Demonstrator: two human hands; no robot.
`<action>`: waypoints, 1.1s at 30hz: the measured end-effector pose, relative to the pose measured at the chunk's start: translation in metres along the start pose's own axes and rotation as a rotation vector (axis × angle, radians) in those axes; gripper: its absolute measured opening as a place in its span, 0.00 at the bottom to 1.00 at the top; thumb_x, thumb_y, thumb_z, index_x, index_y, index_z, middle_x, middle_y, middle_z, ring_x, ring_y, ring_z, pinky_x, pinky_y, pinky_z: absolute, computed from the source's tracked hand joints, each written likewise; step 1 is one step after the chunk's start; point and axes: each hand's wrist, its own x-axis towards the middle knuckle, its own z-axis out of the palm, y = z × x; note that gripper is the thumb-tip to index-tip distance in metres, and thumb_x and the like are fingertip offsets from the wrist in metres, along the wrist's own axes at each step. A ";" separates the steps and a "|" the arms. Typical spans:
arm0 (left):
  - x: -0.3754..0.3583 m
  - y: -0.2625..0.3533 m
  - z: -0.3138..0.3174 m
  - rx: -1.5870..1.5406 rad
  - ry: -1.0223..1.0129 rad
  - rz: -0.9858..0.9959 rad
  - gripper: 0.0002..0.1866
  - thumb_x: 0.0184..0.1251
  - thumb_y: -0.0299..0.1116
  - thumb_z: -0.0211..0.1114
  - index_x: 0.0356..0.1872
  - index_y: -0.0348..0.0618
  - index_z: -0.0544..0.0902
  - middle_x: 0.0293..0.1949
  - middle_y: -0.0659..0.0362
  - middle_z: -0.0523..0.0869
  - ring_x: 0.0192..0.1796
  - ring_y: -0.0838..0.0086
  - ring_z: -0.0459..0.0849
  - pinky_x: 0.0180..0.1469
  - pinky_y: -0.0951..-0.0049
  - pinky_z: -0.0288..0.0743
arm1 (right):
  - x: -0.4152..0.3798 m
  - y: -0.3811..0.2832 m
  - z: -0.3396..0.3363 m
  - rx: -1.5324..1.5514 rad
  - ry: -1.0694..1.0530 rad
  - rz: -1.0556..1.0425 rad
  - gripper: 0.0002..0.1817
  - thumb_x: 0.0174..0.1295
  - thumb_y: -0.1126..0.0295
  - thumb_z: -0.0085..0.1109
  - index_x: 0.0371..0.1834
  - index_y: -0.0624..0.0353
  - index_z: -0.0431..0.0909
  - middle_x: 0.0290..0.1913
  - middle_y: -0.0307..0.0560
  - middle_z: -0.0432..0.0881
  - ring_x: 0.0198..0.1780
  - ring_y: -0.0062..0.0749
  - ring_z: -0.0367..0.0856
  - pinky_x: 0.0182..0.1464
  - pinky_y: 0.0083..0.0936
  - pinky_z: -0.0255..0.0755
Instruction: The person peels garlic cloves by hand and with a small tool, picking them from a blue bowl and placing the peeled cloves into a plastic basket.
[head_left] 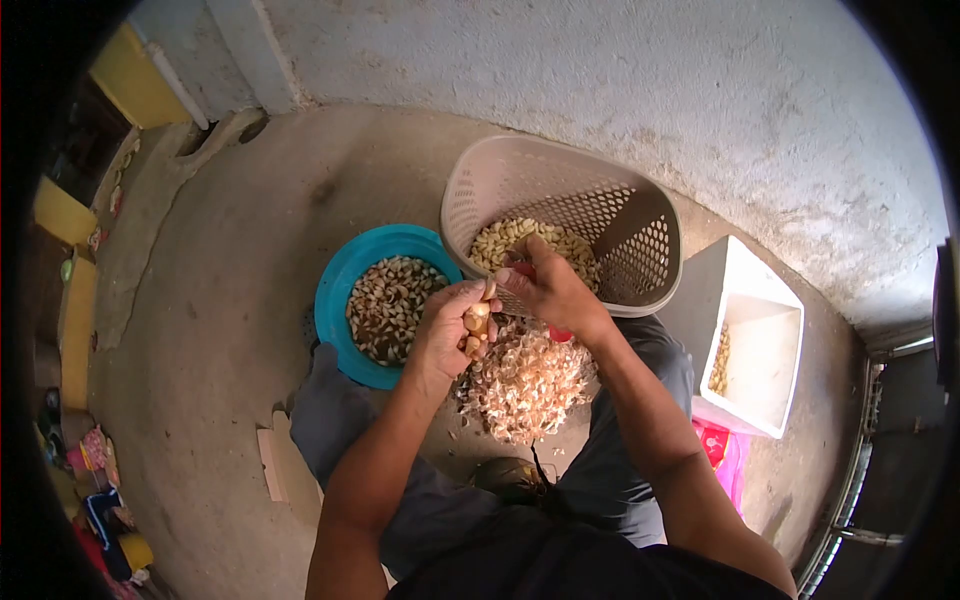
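My left hand (pixel 443 330) is closed around several tan pieces that look like garlic cloves (pixel 476 322), with one pinched up at the fingertips. Close beside it, my right hand (pixel 545 285) is curled around a red-handled tool (pixel 524 270), which looks like a small knife; the fingers hide most of it. The right fingertips meet the clove at my left thumb. Beneath both hands lies a heap of papery peels (pixel 530 385). Behind my right hand, pale peeled cloves (pixel 560 240) cover the bottom of a beige mesh basket (pixel 655 215).
A blue basin (pixel 335 270) of brownish cloves stands left of the basket. To the right, a white foam box (pixel 775 310) holds some pale pieces, with pink plastic (pixel 735 465) beneath it. Cardboard (pixel 285 465) lies by my left leg. A wall (pixel 640 80) rises behind the basket.
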 end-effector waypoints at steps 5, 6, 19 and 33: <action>0.002 0.008 -0.010 0.040 0.021 0.081 0.13 0.80 0.42 0.61 0.43 0.43 0.83 0.35 0.57 0.86 0.24 0.71 0.85 0.15 0.75 0.72 | -0.002 -0.023 -0.016 0.224 -0.214 0.257 0.13 0.73 0.67 0.65 0.48 0.68 0.77 0.31 0.43 0.79 0.32 0.23 0.77 0.32 0.27 0.73; 0.000 0.011 -0.009 0.048 0.035 0.084 0.13 0.80 0.42 0.61 0.42 0.43 0.83 0.34 0.57 0.86 0.24 0.71 0.85 0.15 0.75 0.72 | -0.001 -0.018 -0.014 0.221 -0.241 0.261 0.13 0.73 0.67 0.64 0.48 0.68 0.78 0.31 0.43 0.79 0.32 0.22 0.77 0.31 0.26 0.72; -0.005 0.014 0.000 0.171 -0.055 0.182 0.12 0.79 0.40 0.65 0.38 0.42 0.82 0.28 0.59 0.85 0.22 0.73 0.85 0.14 0.76 0.71 | -0.002 -0.009 0.005 0.226 -0.341 0.026 0.21 0.75 0.56 0.64 0.44 0.68 0.81 0.32 0.41 0.81 0.36 0.21 0.76 0.39 0.26 0.73; -0.003 0.008 -0.009 -0.033 -0.071 0.040 0.12 0.82 0.39 0.60 0.36 0.45 0.81 0.26 0.59 0.84 0.21 0.73 0.84 0.12 0.76 0.72 | -0.004 -0.030 0.005 -0.231 -0.338 -0.066 0.25 0.73 0.52 0.62 0.45 0.70 0.81 0.31 0.67 0.84 0.34 0.60 0.86 0.38 0.46 0.76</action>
